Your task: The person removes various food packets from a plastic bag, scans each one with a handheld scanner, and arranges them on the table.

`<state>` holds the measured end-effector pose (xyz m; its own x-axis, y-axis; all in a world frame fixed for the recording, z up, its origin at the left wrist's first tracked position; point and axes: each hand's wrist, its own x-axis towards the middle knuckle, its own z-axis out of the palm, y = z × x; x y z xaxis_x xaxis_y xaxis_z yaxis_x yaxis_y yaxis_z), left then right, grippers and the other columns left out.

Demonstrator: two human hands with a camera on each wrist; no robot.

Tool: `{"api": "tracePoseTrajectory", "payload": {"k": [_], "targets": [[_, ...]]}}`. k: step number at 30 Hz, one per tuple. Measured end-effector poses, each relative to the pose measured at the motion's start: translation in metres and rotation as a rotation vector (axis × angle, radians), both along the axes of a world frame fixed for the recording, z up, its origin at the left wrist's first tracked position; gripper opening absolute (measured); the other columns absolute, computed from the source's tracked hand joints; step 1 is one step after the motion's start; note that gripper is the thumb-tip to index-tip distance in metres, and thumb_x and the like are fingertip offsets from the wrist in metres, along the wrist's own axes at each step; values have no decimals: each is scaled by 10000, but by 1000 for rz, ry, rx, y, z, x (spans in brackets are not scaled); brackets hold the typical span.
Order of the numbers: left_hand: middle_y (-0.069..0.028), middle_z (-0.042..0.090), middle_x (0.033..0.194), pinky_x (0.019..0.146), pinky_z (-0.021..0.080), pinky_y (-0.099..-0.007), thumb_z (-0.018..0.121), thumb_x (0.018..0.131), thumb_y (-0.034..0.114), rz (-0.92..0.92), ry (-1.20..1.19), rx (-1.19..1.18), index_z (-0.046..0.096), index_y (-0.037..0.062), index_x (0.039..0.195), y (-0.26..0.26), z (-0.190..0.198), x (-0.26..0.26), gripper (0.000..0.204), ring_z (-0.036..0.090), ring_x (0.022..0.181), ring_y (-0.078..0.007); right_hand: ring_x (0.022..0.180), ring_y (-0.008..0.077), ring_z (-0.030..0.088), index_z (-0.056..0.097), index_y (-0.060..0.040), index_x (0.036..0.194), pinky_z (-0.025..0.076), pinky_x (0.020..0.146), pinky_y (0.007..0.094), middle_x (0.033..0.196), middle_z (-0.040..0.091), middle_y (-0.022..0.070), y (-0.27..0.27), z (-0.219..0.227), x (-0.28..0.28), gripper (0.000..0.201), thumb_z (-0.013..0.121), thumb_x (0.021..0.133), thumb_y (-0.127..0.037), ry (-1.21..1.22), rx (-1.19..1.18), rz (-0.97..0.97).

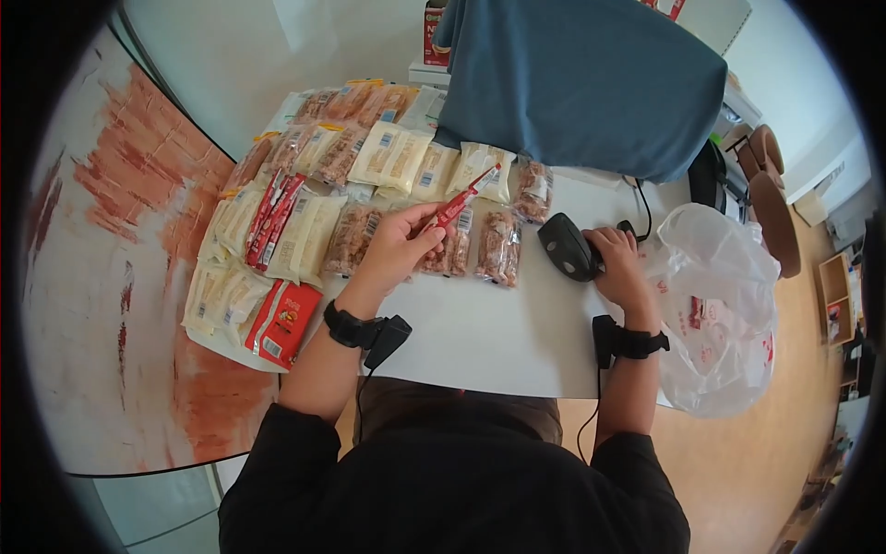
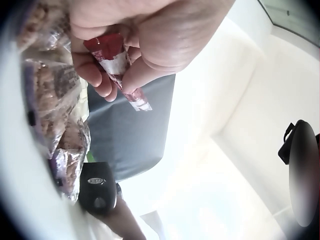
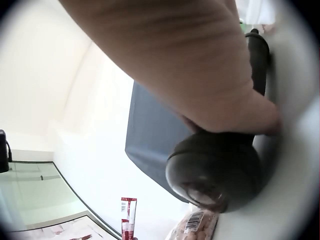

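My left hand pinches a slim red stick packet between thumb and fingers, above the bagged snacks. In the left wrist view the packet slants down past the thumb, part of it covered by the fingers. On the white table, my right hand grips the handle of a black barcode scanner. The scanner's rounded head sits low by the tabletop in the right wrist view, and the hand hides much of its handle. Bags of brown crunchy pieces lie left of the scanner.
Rows of pale packets cover the table's left and back. Red stick packets and a red pouch lie there too. A blue cloth drapes a bulky shape behind. At right sits a clear plastic bag.
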<state>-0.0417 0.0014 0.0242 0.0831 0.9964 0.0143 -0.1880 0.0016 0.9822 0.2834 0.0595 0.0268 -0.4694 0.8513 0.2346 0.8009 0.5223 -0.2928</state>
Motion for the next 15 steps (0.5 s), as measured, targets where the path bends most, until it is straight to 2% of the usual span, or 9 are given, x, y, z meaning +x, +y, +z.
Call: {"api": "tracePoseTrajectory", "payload": {"k": [5,8,15], "targets": [[-16,625,928,638,431,-173,573,862,41,-8,72,2,524,-6,1225,0,0,1,369,509,707,-44,975,267,520,595,-84,993,297,1007,456,908,578,55,-4,18,-25,344,608,658,-4,201,94,159],[-9,623,933,657,428,-173,574,862,40,-43,80,-14,524,-13,1225,-1,0,5,370,503,721,-38,916,249,527,593,-88,933,300,999,445,855,571,40,-10,22,-35,274,626,665,-40,257,252,164],[-25,627,1019,697,440,-196,591,855,40,-118,84,-14,494,4,1262,0,-13,11,419,545,812,-55,896,233,534,593,-98,904,299,998,441,828,563,31,-11,19,-39,245,632,666,-53,229,302,141]]}}
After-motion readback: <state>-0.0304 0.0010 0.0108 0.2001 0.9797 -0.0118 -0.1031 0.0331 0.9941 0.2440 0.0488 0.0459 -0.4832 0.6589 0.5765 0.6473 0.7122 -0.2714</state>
